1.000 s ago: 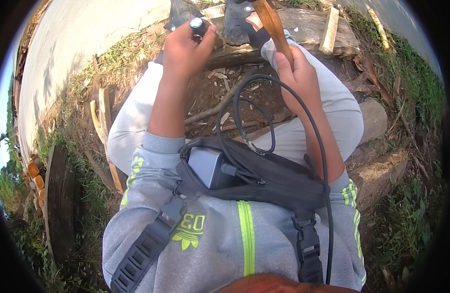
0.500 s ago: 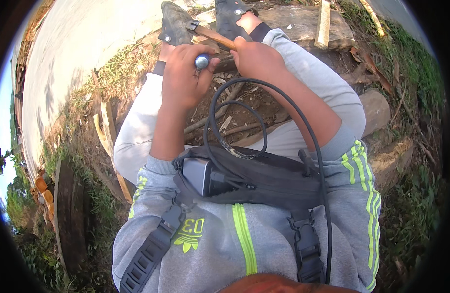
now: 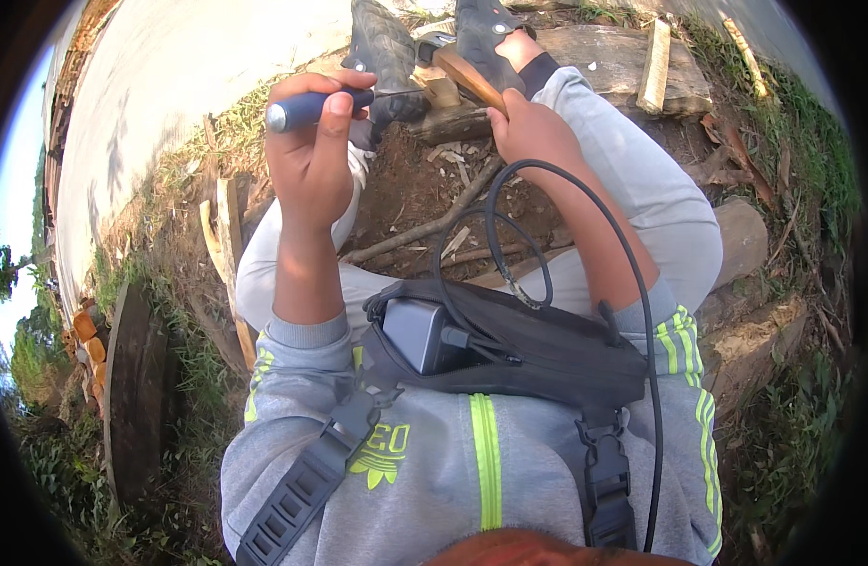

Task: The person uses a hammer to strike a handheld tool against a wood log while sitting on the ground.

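My left hand point(image 3: 311, 156) is closed round the blue handle of a chisel point(image 3: 306, 110), whose round metal cap faces left. Its thin dark blade points right, toward a small pale wood block point(image 3: 438, 91) between my shoes. I cannot tell whether the tip touches the block. In my right hand point(image 3: 539, 132) is the wooden handle of a hammer point(image 3: 473, 78); its metal head is up by the block, between the shoes. Part of the block is hidden behind the hammer.
Wood chips and a stick point(image 3: 434, 229) lie on the dirt between my legs. A thick plank point(image 3: 594, 64) bears a loose wood strip point(image 3: 655, 68). A black cable point(image 3: 585, 193) loops from the black waist bag point(image 3: 509, 340) past my right forearm. Wood strips point(image 3: 228, 226) stand left of my leg.
My left hand has swung left and turned the chisel from end-on to lying sideways. The hammer has shifted right with my right hand. The wood block between my shoes now shows.
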`<state>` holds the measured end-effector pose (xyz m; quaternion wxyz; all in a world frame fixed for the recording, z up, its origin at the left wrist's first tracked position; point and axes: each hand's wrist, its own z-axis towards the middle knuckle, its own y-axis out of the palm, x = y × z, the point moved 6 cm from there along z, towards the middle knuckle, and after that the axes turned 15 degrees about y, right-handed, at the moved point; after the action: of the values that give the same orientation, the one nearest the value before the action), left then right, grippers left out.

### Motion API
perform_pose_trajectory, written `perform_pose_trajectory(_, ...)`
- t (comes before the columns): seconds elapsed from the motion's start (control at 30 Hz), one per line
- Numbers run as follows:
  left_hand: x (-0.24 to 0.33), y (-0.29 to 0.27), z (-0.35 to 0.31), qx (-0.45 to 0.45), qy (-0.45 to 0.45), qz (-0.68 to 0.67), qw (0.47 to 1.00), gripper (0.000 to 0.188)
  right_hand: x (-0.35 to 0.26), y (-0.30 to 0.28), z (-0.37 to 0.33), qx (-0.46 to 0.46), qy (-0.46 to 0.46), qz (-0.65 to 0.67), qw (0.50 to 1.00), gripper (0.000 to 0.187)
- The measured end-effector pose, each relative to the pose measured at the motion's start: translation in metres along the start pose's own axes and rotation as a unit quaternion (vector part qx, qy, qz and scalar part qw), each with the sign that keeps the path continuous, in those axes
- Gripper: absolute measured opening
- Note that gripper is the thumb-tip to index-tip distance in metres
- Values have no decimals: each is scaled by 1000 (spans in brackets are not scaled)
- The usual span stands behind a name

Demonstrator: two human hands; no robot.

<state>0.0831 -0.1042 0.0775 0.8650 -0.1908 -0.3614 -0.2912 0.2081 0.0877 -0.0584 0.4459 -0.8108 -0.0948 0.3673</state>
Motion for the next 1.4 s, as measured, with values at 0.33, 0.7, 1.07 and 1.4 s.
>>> perform_pose_trajectory(0.33,-79,-1,51,-92,-24,0,995,15,19,13,6,3,25,93,995,38)
perform_pose_trajectory(0.7,-83,-6,61,-111,-43,-3,993,17,31,22,16,-45,23,180,982,42)
perform_pose_trajectory(1.07,-85,1,70,-138,-37,3,990,16,35,25,20,-75,27,185,979,47)
perform_pose_trajectory(1.4,-89,1,76,-142,-76,-24,987,15,31,15,14,-97,32,183,978,47)
